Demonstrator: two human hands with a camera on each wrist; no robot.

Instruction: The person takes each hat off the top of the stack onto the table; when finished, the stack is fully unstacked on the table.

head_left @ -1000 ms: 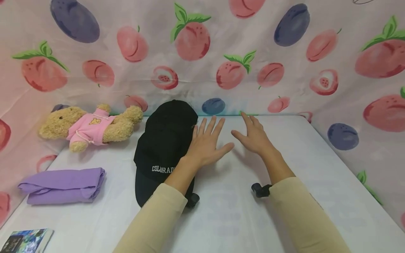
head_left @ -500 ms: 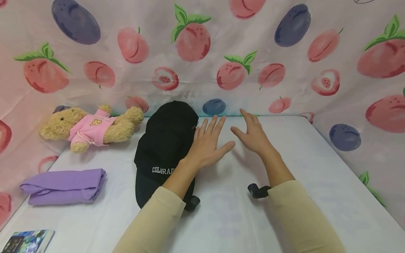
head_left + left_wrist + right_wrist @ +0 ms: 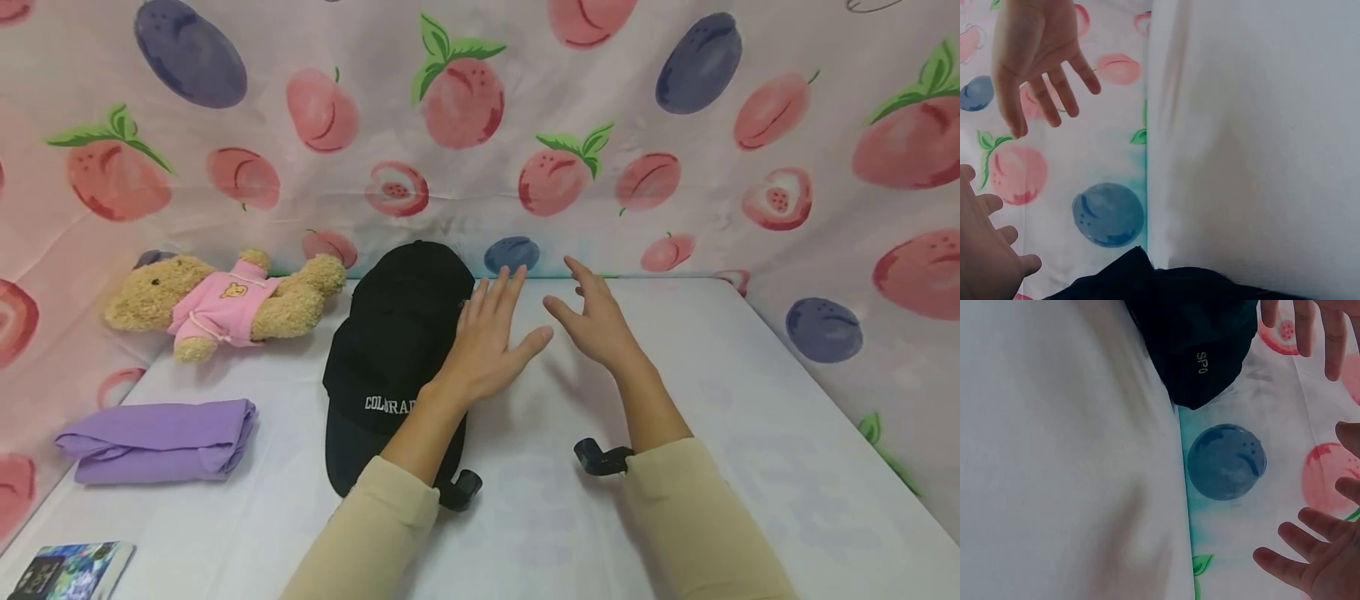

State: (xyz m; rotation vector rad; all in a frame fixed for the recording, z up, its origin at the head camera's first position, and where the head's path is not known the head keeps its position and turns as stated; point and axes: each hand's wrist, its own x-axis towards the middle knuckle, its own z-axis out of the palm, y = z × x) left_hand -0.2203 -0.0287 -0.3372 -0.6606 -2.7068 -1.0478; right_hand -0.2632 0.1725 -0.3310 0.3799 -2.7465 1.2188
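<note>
Key relation: black cap (image 3: 375, 358) sits on the desk (image 3: 750, 375), just left of the left grip (image 3: 480, 358). Long axis runs near-to-far, far end leaning a bit right, brim at the near end. The far crown (image 3: 416, 275) looks like a second cap overlapped with it, but I can't confirm.

Left grip is clearly the nearer one. Right grip (image 3: 596, 325) is on the far side of a gap, well apart from the cap. Both are released: fingers extended, nothing held. Both are raised above the desk. Left fingers overlap the cap's right edge in the head view; can't tell if they touch.

My read: any hold on the cap needs a leftward, downward shift. Left grip has the short path to the crown; right would have to cross past it. Left forearm hides part of the brim and the end of the lettering, so brim contact is hard to judge. Bear (image 3: 225, 304) and purple cloth (image 3: 157, 442) sit left of the cap.
</note>
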